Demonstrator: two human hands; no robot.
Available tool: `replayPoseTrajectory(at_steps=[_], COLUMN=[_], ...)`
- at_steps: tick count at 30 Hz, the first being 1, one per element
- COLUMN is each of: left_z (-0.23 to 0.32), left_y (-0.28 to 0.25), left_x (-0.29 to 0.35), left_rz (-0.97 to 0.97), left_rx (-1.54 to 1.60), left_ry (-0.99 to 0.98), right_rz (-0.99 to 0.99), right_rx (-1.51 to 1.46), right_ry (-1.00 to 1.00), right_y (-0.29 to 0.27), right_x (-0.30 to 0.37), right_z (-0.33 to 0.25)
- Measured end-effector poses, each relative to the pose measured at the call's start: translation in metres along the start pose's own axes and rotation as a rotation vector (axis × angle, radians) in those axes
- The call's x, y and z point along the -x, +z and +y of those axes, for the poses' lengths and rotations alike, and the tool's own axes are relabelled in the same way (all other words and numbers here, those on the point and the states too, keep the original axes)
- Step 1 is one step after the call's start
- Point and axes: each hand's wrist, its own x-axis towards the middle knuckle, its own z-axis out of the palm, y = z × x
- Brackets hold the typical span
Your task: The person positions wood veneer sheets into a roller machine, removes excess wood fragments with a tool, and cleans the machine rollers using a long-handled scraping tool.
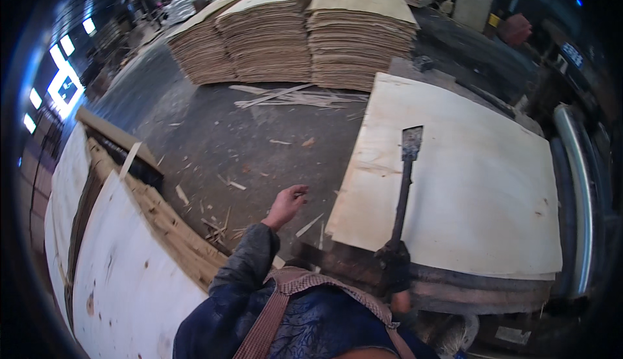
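Observation:
My right hand (394, 262), in a dark glove, is closed round the lower end of a long-handled scraper (403, 197). Its dark handle points away from me, and its flared flat blade (411, 142) is over a pale veneer sheet (480, 184); whether the blade touches the sheet I cannot tell. The sheet lies on top of a low stack at my right. My bare left hand (287, 206) hangs above the floor to the left of that sheet. Its fingers are loosely bent toward the right, with nothing visible in them.
Tall veneer stacks (263, 41) stand across the far side, with loose strips (285, 96) before them. Large pale sheets (130, 268) lean at my left beside a wooden edge. Wood scraps litter the dark floor (253, 145). A shiny metal roller (577, 197) runs along the right.

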Motion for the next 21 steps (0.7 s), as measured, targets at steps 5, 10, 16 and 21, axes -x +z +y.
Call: replayPoseTrajectory(at_steps=[5, 10, 16, 21], left_z=[-0.030, -0.075, -0.108, -0.119], left_y=[-0.010, -0.002, 0.012, 0.008], left_x=[-0.072, -0.135, -0.163, -0.166], left_rz=[-0.163, -0.328, -0.475, -0.597], left_rx=[-0.151, -0.245, -0.304, -0.366], left_ry=[-0.006, 0.072, -0.012, 0.073], right_rz=[0.049, 0.310, 0.550, 0.531], right_rx=[-0.104, 0.071, 0.020, -0.122], right_ry=[-0.054, -0.080, -0.226, -0.488], right_y=[0.009, 0.026, 0.064, 0.067], right_x=[-0.007, 0.009, 0.020, 0.021], right_z=[0.013, 0.021, 0.003, -0.014])
